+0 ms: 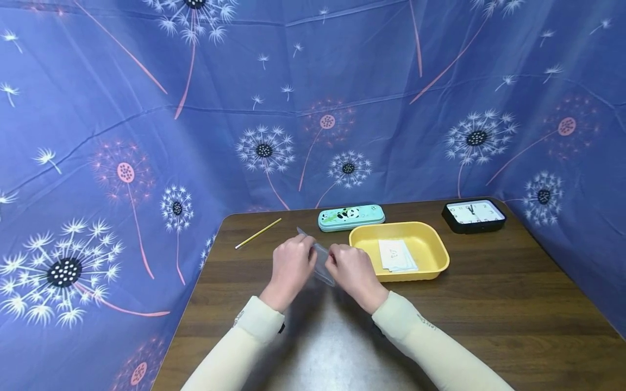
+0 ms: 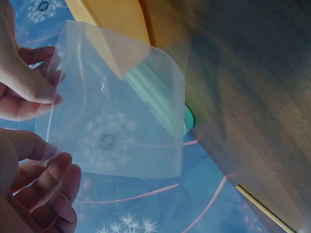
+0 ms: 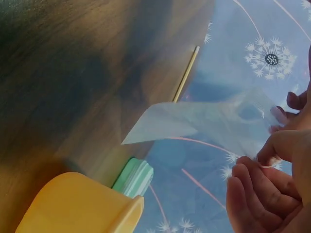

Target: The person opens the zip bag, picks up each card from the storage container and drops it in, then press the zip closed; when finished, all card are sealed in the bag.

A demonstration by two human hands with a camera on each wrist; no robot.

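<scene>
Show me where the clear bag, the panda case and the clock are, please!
Clear bag (image 2: 121, 104), left wrist view: the middle of its see-through side.
Panda case (image 1: 351, 218), head view: the middle of its lid.
Clock (image 1: 473, 213), head view: its white face.

The head view reaches me bright and fairly even, with a pale glare on the near middle of the table (image 1: 323, 353), between my sleeves (image 1: 237, 347), and soft shadows darkening the wood on both sides of it. The cards (image 1: 397, 255) in the yellow tray (image 1: 426, 245) wash out almost to white, their drawing faint. On the left, the printed curtain (image 1: 391, 136) looks stretched. Both wrist views are dimmer, hazy and slightly soft; murky shadows blot the table, my fingers (image 2: 29, 82) fall partly in shade, and small glints catch on the clear bag (image 2: 103, 87).
</scene>
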